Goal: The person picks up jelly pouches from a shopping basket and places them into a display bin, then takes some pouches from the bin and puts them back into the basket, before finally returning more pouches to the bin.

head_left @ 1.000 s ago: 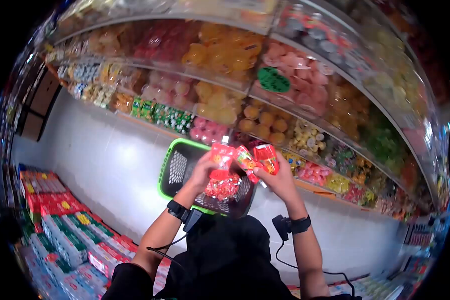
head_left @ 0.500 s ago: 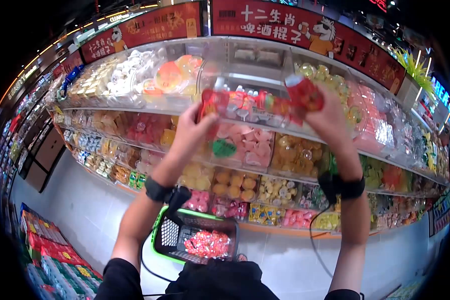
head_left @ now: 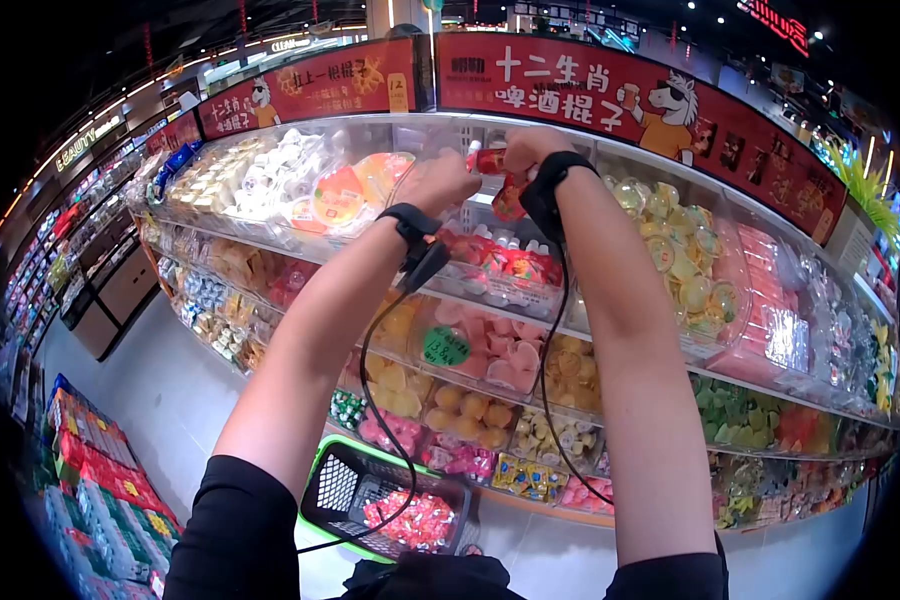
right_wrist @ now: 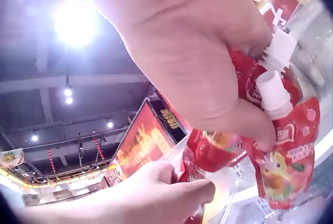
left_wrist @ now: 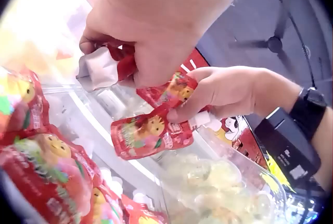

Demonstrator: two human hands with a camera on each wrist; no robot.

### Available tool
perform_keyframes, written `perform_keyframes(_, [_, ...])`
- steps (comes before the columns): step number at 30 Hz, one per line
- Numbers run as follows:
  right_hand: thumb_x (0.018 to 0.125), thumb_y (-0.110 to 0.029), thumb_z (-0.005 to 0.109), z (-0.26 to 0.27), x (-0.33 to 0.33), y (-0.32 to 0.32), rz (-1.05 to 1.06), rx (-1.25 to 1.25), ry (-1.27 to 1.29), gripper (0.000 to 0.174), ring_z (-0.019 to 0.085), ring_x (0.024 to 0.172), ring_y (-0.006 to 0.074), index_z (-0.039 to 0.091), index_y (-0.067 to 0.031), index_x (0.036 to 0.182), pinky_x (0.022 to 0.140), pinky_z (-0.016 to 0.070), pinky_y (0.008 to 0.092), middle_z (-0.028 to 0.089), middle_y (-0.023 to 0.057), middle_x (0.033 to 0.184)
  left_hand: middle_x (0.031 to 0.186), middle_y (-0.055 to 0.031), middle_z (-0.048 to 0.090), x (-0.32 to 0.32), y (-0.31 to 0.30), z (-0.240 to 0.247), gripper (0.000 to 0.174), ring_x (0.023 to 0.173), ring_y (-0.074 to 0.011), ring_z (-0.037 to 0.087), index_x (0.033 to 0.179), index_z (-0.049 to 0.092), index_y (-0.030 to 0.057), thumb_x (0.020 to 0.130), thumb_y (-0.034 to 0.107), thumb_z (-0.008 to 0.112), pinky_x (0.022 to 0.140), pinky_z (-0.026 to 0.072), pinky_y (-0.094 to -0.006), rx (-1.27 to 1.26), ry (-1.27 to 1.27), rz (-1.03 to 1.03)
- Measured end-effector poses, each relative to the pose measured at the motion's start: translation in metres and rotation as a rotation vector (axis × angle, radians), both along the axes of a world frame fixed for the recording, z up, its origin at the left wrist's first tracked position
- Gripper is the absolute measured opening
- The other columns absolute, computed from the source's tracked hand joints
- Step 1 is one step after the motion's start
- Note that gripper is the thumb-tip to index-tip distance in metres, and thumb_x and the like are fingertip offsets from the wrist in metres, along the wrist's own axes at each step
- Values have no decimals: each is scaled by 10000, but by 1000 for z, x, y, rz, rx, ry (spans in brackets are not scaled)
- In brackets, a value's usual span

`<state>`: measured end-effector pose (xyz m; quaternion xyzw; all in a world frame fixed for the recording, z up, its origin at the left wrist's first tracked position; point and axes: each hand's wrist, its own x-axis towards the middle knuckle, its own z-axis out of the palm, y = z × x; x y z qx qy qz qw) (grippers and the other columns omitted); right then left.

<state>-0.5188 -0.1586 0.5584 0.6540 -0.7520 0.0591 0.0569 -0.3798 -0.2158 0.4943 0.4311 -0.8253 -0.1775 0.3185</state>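
Both hands are over an upper clear bin of red spouted pouches point(head_left: 510, 262). My left hand point(head_left: 445, 182) pinches a red pouch, its silvery end point(left_wrist: 99, 70) showing below the curled fingers in the left wrist view. Beside it, my right hand point(head_left: 538, 147) grips several red pouches with white caps. One of these pouches point(right_wrist: 286, 169) hangs under the thumb, printed with a yellow cartoon figure, its cap point(right_wrist: 273, 94) pointing up. Part of another pouch point(left_wrist: 169, 89) shows behind it. More pouches point(left_wrist: 52, 174) lie in the bin below the left hand.
Clear bins of round jelly cups point(head_left: 685, 245) and white-wrapped sweets point(head_left: 270, 165) flank the pouches. Red sign boards point(head_left: 560, 85) stand along the shelf's back. On the floor, a green-rimmed basket point(head_left: 320, 500) contains red packets. Stacked cartons point(head_left: 105, 470) stand at the lower left.
Both hands have risen from above the basket to the upper bin, carrying the red pouches forward. They have come closer together since the middle frame, and the head view has tilted up.
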Motion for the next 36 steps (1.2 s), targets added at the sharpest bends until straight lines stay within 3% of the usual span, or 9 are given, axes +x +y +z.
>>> perform_keyframes(2, [641,-172,714,-12,-10,-23,24,39,88,386,644,888,295,672,-55,1007,745,503,358,677,130,947,791,-268,636,-8,-1,1,409,689,-310,674,951,512,-192,662,81,607,526,515,-367,6,-19,-30])
perform_keyframes(5, [633,-207,759,-23,-21,-29,-11,32,87,477,619,992,296,646,-71,1076,835,485,382,647,138,1077,897,-291,600,-22,-16,-3,435,787,-362,641,949,514,-192,683,139,609,644,524,-390,-14,-142,-8])
perform_keyframes(6, [635,-203,763,-24,-25,-29,-9,23,67,473,617,1000,300,646,-73,1075,841,485,384,647,141,1078,1017,-310,518,-27,-15,-3,494,938,-433,531,987,530,-165,710,236,603,815,475,-429,-191,-327,6])
perform_keyframes(9, [643,-185,771,-30,-42,-36,-8,-34,-11,461,609,1022,310,646,-80,1074,853,486,393,643,150,1084,1095,-321,440,-38,-23,-10,533,1008,-470,417,1038,556,-115,725,315,590,914,403,-460,-189,-320,33])
perform_keyframes(20, [652,-191,773,-41,-51,-33,-52,-73,-24,324,620,994,298,707,-71,945,873,486,371,643,165,1058,1079,-225,531,-52,-68,-28,785,1053,-420,508,1118,478,-115,548,308,813,826,501,-445,-430,-811,-43])
perform_keyframes(24, [622,-233,801,-38,-48,-36,-111,93,-38,357,644,943,289,720,-91,939,859,494,354,665,137,1022,996,-226,589,-44,-56,-26,704,722,-368,633,1052,549,-42,622,471,768,645,520,-409,-356,-679,-54])
perform_keyframes(27, [610,-193,801,-34,-48,-17,-89,-14,-75,272,662,908,259,735,-97,856,824,506,351,689,114,952,930,-205,640,-37,-51,-21,631,772,-326,655,1024,547,-12,648,450,759,616,517,-386,-259,-807,-222])
perform_keyframes(32, [591,-148,796,-35,-56,-9,-104,-69,-194,248,676,845,243,734,-83,822,774,522,358,698,103,903,774,-162,672,-43,-41,-14,427,730,-312,669,811,679,14,627,392,752,637,526,-415,-151,-860,-84])
perform_keyframes(36, [596,-95,764,-35,-59,-10,-121,13,-377,201,675,751,241,738,-87,795,714,531,367,697,114,861,905,-176,672,-48,-43,-11,325,889,-326,655,883,704,50,592,192,726,768,526,-390,-337,-973,-35])
